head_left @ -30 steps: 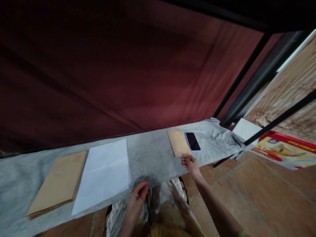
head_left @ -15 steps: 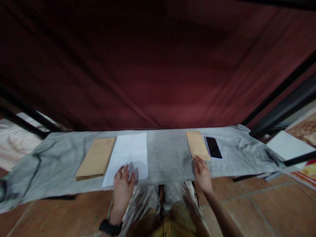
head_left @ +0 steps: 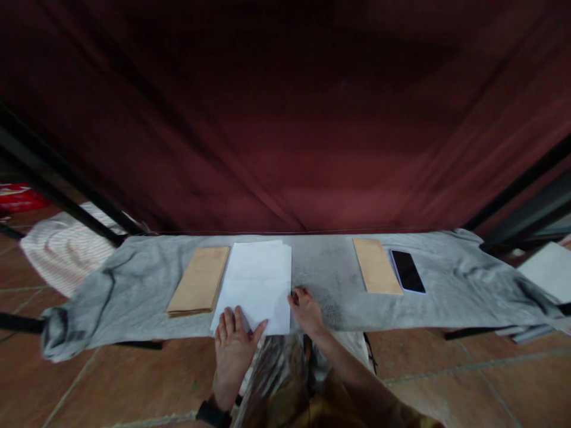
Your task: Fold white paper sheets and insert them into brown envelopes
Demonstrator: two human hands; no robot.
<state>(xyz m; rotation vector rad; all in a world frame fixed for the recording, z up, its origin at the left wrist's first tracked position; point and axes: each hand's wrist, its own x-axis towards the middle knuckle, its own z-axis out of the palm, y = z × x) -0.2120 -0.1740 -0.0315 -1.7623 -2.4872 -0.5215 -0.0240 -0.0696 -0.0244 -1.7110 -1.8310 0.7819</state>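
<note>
A small stack of white paper sheets (head_left: 256,273) lies on the grey cloth, its sheets slightly out of line at the top right corner. My left hand (head_left: 234,342) rests flat on the near part of the stack, fingers stretched and thumb apart. At the right edge of the paper is my right hand (head_left: 307,309), its fingers curled and pinching the edge of a sheet. Left of the paper sits a stack of brown paper envelopes (head_left: 200,279). One brown envelope (head_left: 377,267) lies alone farther right, apart from both hands.
A phone with a pale purple case (head_left: 407,271) lies right of the single envelope. The grey cloth (head_left: 330,273) covers a narrow bench. Dark red fabric (head_left: 285,131) hangs behind it between black metal bars. Striped fabric (head_left: 71,249) lies at the left.
My right hand has moved left from the single envelope to the right edge of the white paper. My left hand has flattened onto the stack. The view has shifted slightly left.
</note>
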